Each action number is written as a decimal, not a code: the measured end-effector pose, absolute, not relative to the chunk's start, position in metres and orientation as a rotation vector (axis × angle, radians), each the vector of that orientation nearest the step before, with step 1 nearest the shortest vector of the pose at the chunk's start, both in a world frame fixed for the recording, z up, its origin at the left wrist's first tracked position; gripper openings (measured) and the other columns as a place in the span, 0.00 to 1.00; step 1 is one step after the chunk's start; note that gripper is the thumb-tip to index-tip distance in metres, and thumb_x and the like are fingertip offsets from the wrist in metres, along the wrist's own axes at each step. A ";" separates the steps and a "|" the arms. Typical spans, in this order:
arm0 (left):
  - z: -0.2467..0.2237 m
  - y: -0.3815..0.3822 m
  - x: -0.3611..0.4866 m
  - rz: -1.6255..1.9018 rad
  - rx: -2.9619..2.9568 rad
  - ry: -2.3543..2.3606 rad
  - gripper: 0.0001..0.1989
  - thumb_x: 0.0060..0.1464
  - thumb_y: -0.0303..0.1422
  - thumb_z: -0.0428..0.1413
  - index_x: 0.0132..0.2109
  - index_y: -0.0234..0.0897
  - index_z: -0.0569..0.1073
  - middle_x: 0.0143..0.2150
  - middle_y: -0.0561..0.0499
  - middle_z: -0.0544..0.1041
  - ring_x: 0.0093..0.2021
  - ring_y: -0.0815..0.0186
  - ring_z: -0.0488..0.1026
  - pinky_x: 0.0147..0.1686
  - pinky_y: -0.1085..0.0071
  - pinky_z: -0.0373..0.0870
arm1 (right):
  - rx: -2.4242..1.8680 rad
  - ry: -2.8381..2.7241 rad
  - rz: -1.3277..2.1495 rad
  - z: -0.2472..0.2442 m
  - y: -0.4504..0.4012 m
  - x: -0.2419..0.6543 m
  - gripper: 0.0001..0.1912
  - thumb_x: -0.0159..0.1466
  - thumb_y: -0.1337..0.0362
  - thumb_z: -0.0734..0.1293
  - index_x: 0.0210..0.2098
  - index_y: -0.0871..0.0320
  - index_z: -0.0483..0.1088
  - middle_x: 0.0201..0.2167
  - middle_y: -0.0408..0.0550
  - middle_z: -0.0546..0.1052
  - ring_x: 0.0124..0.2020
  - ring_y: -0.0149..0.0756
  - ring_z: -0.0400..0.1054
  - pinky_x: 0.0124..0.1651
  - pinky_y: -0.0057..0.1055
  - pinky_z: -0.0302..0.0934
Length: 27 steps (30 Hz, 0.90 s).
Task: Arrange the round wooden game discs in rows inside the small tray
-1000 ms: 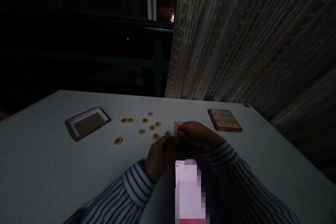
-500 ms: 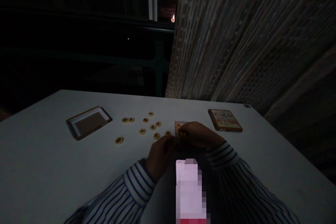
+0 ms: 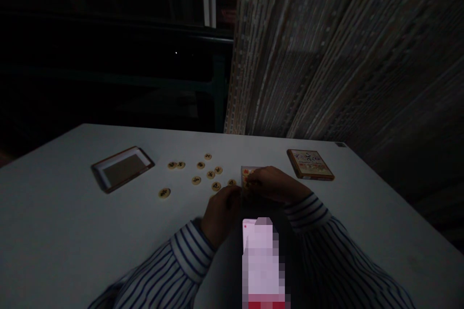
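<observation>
My left hand (image 3: 222,210) is curled closed at the left edge of a clear tray (image 3: 242,168) and appears to grip its side; the fingertips are in deep shadow. Over the tray reaches my right hand (image 3: 277,183), its fingers bent and pressed together, hiding whatever is between them. A Chinese chess piece (image 3: 246,172) with red lettering lies in the tray's far left corner; the near part is dark and covered by my hands. Left of the hands, several round chess pieces with dark characters are scattered, among them one piece (image 3: 196,180) and another piece (image 3: 164,193).
A shallow open box part (image 3: 122,170) lies at the left of the white table (image 3: 65,212). On the right rests a box lid (image 3: 311,164) with printed lettering. A lit phone (image 3: 261,260) is close to me, below the hands. A string curtain (image 3: 275,58) hangs behind the table.
My right hand's fingers have shifted slightly over the tray, and more of the red-lettered piece shows. The left hand stays at the tray's edge. The camera view has turned a little.
</observation>
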<state>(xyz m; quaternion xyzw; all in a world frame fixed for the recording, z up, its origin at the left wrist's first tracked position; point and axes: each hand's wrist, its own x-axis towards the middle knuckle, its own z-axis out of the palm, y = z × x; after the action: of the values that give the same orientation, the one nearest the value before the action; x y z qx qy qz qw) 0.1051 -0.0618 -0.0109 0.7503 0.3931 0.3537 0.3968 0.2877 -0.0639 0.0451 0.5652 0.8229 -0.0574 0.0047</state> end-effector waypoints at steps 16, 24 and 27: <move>-0.010 -0.062 0.105 0.903 1.902 1.009 0.10 0.51 0.31 0.49 0.40 0.38 0.72 0.38 0.48 0.77 0.37 0.64 0.72 0.38 0.69 0.67 | 1.754 2.545 -0.178 0.045 -0.063 0.287 0.11 0.58 0.65 0.58 0.31 0.58 0.72 0.30 0.48 0.76 0.31 0.34 0.67 0.30 0.28 0.50; -0.008 -0.063 0.105 0.896 1.946 1.000 0.10 0.52 0.31 0.49 0.40 0.38 0.72 0.36 0.49 0.76 0.35 0.64 0.72 0.36 0.69 0.67 | 1.766 2.553 -0.202 0.046 -0.064 0.286 0.11 0.59 0.66 0.58 0.32 0.58 0.72 0.31 0.49 0.76 0.33 0.34 0.67 0.32 0.28 0.51; -0.007 -0.063 0.105 0.897 1.940 1.000 0.10 0.51 0.31 0.50 0.40 0.38 0.72 0.37 0.48 0.76 0.36 0.63 0.72 0.36 0.69 0.67 | 1.747 2.572 -0.176 0.047 -0.064 0.287 0.11 0.59 0.65 0.58 0.31 0.58 0.72 0.31 0.48 0.75 0.32 0.34 0.67 0.31 0.28 0.50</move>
<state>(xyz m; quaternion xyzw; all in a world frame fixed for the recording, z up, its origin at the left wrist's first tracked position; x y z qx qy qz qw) 0.1052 -0.0627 -0.0072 0.7600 0.3919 0.3516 0.3811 0.2874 -0.0641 0.0465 0.5609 0.8258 -0.0566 0.0135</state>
